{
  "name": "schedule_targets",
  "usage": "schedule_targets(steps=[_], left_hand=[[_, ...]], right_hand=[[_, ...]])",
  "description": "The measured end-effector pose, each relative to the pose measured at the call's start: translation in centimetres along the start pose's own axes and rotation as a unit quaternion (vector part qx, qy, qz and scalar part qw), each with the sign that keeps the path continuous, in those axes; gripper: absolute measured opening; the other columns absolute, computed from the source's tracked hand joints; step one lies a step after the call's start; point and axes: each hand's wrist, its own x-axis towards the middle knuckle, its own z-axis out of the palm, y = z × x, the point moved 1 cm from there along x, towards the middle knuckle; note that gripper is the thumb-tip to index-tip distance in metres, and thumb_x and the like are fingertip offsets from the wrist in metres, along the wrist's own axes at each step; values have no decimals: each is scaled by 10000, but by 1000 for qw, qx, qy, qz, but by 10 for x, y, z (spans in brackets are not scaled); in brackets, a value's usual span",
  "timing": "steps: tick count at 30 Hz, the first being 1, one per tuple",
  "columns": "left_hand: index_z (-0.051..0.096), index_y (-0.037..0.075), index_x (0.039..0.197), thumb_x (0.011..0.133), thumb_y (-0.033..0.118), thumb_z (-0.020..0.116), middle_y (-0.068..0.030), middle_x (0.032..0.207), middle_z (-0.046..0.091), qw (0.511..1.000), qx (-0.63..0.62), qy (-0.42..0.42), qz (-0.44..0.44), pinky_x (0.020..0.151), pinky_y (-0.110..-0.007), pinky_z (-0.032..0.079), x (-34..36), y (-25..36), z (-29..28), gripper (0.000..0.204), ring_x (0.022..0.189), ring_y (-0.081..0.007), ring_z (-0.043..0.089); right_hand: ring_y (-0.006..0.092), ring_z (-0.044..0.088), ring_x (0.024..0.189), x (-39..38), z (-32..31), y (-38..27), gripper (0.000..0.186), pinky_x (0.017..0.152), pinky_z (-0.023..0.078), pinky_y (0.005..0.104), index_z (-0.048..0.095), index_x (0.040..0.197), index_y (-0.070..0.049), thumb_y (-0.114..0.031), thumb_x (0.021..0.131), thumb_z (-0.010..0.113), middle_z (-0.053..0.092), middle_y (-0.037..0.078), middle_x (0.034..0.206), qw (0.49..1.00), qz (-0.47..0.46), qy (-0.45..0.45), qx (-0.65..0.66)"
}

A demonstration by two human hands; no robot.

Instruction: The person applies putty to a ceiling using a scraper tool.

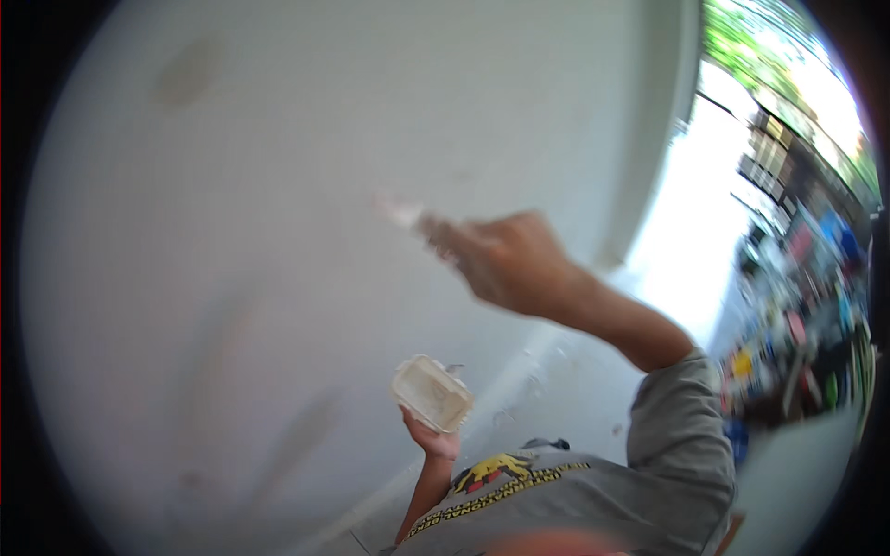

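Note:
Low in the picture, my left hand point(434, 437) grips a shallow, cream-coloured rectangular container point(431, 394) by its lower edge, with the hollow side facing up. Its inside looks pale and smeared. My right hand point(505, 255) is raised in front of a pale wall point(306, 167), fingers closed and pointing left. Beyond its fingertips shows a blurred whitish-pink thing point(403, 211), too smeared by motion to name. Whether it touches the wall I cannot tell.
Faint darker patches mark the wall. A light floor point(565, 389) with white spots runs along its foot. At the right lies a crowded heap of mixed coloured items point(797, 324). Past it, a bright opening shows a dark railing point(797, 157) and greenery.

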Motion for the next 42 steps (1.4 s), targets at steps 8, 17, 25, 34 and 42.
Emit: schedule_targets(steps=[8, 17, 25, 34, 42], left_hand=[[438, 186, 1438, 919, 613, 451, -71, 1368, 541, 945, -144, -24, -292, 938, -515, 521, 13, -11, -18, 672, 1217, -313, 561], [361, 102, 1475, 963, 579, 363, -272, 1476, 395, 830, -191, -241, -465, 986, -470, 497, 45, -84, -41, 700, 1219, -368, 548], [432, 108, 1415, 961, 578, 369, -249, 1290, 564, 781, -177, -318, -509, 794, -529, 576, 55, -179, 30, 657, 985, -384, 665], [491, 95, 1337, 946, 588, 404, -208, 1139, 640, 761, -158, -215, -591, 712, -467, 602, 64, -197, 135, 635, 914, -345, 684], [489, 93, 1344, 944, 574, 436, -193, 1162, 630, 724, -158, -241, -627, 734, -501, 585, 132, -268, 190, 628, 944, -363, 668]], right_hand=[[383, 637, 734, -193, 131, -103, 308, 691, 493, 431, 646, 1013, 37, -249, 980, 538, 663, 242, 842, 807, 485, -95, 325], [467, 636, 850, -235, 197, -146, 624, 796, 483, 523, 513, 1127, 46, -552, 1002, 387, 648, 281, 874, 655, 743, -86, 108], [450, 616, 916, -275, 133, -98, 823, 868, 452, 516, 614, 974, 88, -653, 994, 257, 639, 307, 910, 641, 713, -135, 249], [425, 635, 927, -336, 22, -26, 612, 848, 469, 488, 611, 1046, 17, -558, 1002, 404, 659, 251, 936, 609, 776, -81, 143], [400, 675, 863, -403, -120, 55, 366, 765, 506, 485, 620, 1036, -41, -390, 928, 621, 696, 201, 852, 506, 837, 29, -206]])
